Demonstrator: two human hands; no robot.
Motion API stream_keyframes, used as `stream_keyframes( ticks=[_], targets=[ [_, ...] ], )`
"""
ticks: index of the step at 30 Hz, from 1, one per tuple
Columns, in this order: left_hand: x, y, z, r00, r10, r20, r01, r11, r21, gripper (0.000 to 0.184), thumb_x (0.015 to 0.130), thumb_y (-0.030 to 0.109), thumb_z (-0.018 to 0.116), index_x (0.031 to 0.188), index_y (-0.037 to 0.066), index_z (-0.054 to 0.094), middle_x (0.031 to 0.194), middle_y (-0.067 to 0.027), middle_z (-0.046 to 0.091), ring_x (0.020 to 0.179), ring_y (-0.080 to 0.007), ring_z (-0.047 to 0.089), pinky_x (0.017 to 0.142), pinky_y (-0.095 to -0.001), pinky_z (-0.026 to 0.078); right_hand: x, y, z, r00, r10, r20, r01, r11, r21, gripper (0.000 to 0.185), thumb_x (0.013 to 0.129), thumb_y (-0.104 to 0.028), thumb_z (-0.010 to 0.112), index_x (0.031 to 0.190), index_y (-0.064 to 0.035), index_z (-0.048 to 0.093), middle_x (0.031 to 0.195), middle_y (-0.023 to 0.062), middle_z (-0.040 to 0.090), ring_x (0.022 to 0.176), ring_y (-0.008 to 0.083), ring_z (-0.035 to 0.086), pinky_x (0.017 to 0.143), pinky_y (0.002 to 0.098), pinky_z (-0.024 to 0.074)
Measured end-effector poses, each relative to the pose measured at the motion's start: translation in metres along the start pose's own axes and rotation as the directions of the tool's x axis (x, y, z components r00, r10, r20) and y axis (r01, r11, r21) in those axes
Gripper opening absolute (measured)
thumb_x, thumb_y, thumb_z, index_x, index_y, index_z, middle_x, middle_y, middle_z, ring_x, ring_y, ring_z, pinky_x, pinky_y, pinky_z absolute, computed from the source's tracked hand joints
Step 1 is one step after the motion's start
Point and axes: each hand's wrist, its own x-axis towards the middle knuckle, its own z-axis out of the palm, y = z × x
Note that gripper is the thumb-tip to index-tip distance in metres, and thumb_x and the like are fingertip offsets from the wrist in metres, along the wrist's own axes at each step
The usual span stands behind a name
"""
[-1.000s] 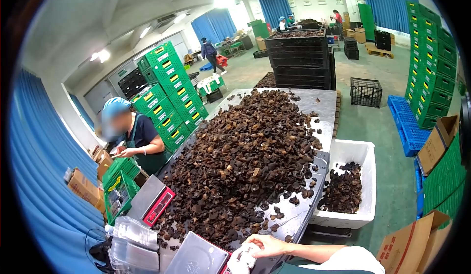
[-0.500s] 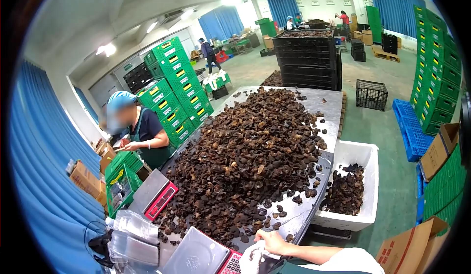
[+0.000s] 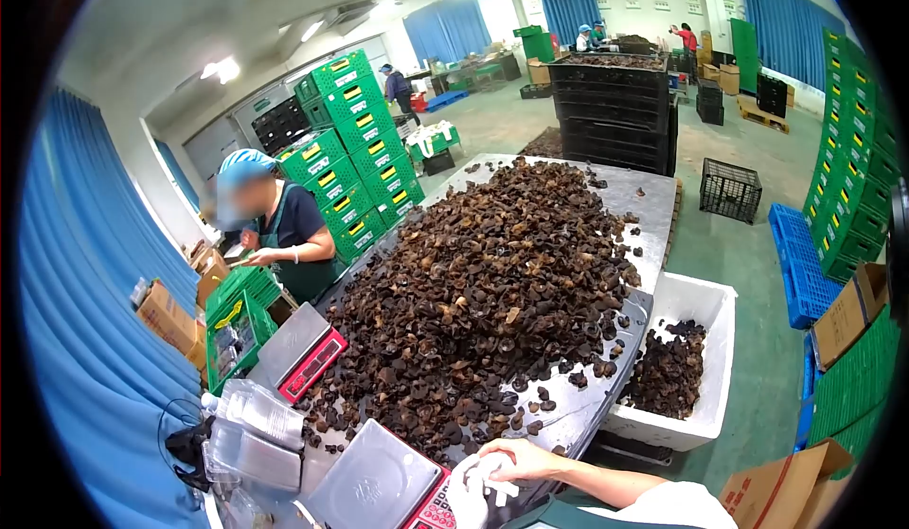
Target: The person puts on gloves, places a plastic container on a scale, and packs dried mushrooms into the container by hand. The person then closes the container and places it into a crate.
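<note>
At the near table edge my left hand [image 3: 468, 493] wears a white glove; its fingers are bunched in the white fabric, and I cannot make out how they are set. My right hand [image 3: 523, 459] is bare and bent over it, its fingers closed on loose white glove fabric [image 3: 500, 484]. Just left of both hands lies a red digital scale [image 3: 379, 484] with a grey plate and a keypad. Beyond them a large heap of dark brown wood ear mushrooms [image 3: 483, 292] covers the metal table [image 3: 653, 183].
A white foam box [image 3: 718, 358] with dark pieces stands right of the table. Clear plastic containers [image 3: 254, 453] and a second red scale [image 3: 312, 363] are at the left. A co-worker [image 3: 294, 235] stands by green crates [image 3: 355, 141]. Cardboard boxes [image 3: 791, 477] lie at the right.
My hands have shifted slightly left and up, with the right hand still gripping the glove fabric. The view has turned a little. The co-worker at left has moved their hands slightly.
</note>
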Motion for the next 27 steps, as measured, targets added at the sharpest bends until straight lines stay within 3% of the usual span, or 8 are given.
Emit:
stream_keyframes(
  ticks=[5, 7, 11, 15, 18, 21, 23, 27],
  targets=[
    [-0.003, -0.009, -0.009, 0.999, -0.012, 0.040, 0.013, 1.000, -0.020, 0.030, 0.090, 0.011, 0.059, 0.117, -0.001, 0.054, 0.086, -0.0050, 0.063, 0.072, -0.0087, 0.056, 0.062, -0.0213, 0.045, 0.006, 0.018, -0.002, 0.999, 0.008, 0.035, -0.007, 1.000, -0.014, 0.039, 0.078, -0.016, 0.067, 0.113, -0.0024, 0.059, 0.098, 0.0088, 0.067, 0.091, 0.0163, 0.063, 0.082, 0.0292, 0.0485],
    [-0.009, -0.005, -0.005, 0.966, -0.074, 0.247, 0.093, 0.994, -0.064, 0.026, 0.093, 0.017, 0.056, 0.114, 0.002, 0.057, 0.102, -0.0106, 0.064, 0.087, -0.0174, 0.060, 0.080, -0.0287, 0.048, 0.006, 0.016, 0.001, 0.997, 0.000, -0.083, -0.047, 0.824, -0.565, 0.036, 0.079, -0.019, 0.066, 0.109, -0.0023, 0.059, 0.094, 0.0156, 0.068, 0.089, 0.0259, 0.067, 0.081, 0.0338, 0.0505],
    [-0.011, 0.007, -0.003, 0.919, -0.157, 0.362, 0.114, 0.984, 0.137, 0.028, 0.094, 0.021, 0.055, 0.117, 0.005, 0.056, 0.102, -0.0094, 0.063, 0.088, -0.0148, 0.059, 0.077, -0.0277, 0.048, 0.008, 0.039, 0.002, 0.965, -0.121, -0.231, -0.058, 0.764, -0.643, 0.037, 0.075, -0.022, 0.070, 0.106, -0.0048, 0.059, 0.091, 0.0172, 0.067, 0.088, 0.0344, 0.065, 0.075, 0.0407, 0.0514],
    [-0.007, 0.002, -0.005, 0.915, -0.140, 0.379, 0.118, 0.990, 0.079, 0.030, 0.095, 0.023, 0.055, 0.119, 0.006, 0.056, 0.102, -0.0105, 0.063, 0.088, -0.0148, 0.059, 0.078, -0.0266, 0.047, 0.003, 0.013, -0.006, 0.958, -0.113, -0.263, -0.054, 0.831, -0.554, 0.038, 0.077, -0.022, 0.066, 0.109, -0.0036, 0.059, 0.097, 0.0183, 0.067, 0.093, 0.0339, 0.065, 0.082, 0.0396, 0.0511],
    [-0.005, 0.009, -0.001, 0.984, -0.119, 0.130, 0.102, 0.986, 0.135, 0.028, 0.086, 0.012, 0.066, 0.111, 0.000, 0.060, 0.090, -0.0033, 0.064, 0.073, -0.0070, 0.055, 0.064, -0.0210, 0.045, 0.002, -0.006, -0.006, 0.893, -0.229, -0.387, 0.021, 0.881, -0.473, 0.041, 0.078, -0.021, 0.066, 0.114, -0.0044, 0.059, 0.107, 0.0174, 0.065, 0.095, 0.0281, 0.066, 0.084, 0.0361, 0.0515],
    [0.003, -0.009, -0.009, 0.985, 0.110, 0.130, -0.143, 0.950, 0.277, 0.024, 0.087, 0.009, 0.064, 0.110, 0.003, 0.062, 0.096, -0.0068, 0.066, 0.080, -0.0134, 0.061, 0.074, -0.0260, 0.049, 0.001, -0.029, -0.002, 0.748, -0.380, -0.543, 0.056, 0.852, -0.520, 0.039, 0.080, -0.017, 0.067, 0.115, -0.0017, 0.060, 0.110, 0.0142, 0.065, 0.097, 0.0181, 0.065, 0.082, 0.0290, 0.0515],
    [0.005, 0.008, -0.008, 0.967, 0.188, 0.173, -0.244, 0.884, 0.399, 0.020, 0.086, 0.007, 0.063, 0.106, 0.002, 0.063, 0.091, -0.0082, 0.065, 0.077, -0.0158, 0.061, 0.071, -0.0272, 0.049, 0.006, -0.023, 0.000, 0.758, -0.259, -0.598, 0.211, 0.966, -0.152, 0.041, 0.081, -0.009, 0.067, 0.120, -0.0001, 0.056, 0.114, 0.0138, 0.063, 0.101, 0.0157, 0.062, 0.084, 0.0277, 0.0517],
    [0.006, 0.032, -0.003, 0.926, 0.335, 0.176, -0.378, 0.829, 0.413, 0.018, 0.081, 0.002, 0.067, 0.099, 0.003, 0.064, 0.085, -0.0102, 0.063, 0.074, -0.0193, 0.061, 0.066, -0.0279, 0.049, 0.010, -0.036, 0.005, 0.735, -0.331, -0.591, 0.472, 0.876, 0.097, 0.042, 0.080, 0.001, 0.068, 0.117, 0.0001, 0.048, 0.131, 0.0141, 0.049, 0.115, 0.0201, 0.052, 0.093, 0.0333, 0.0486]
  ],
)
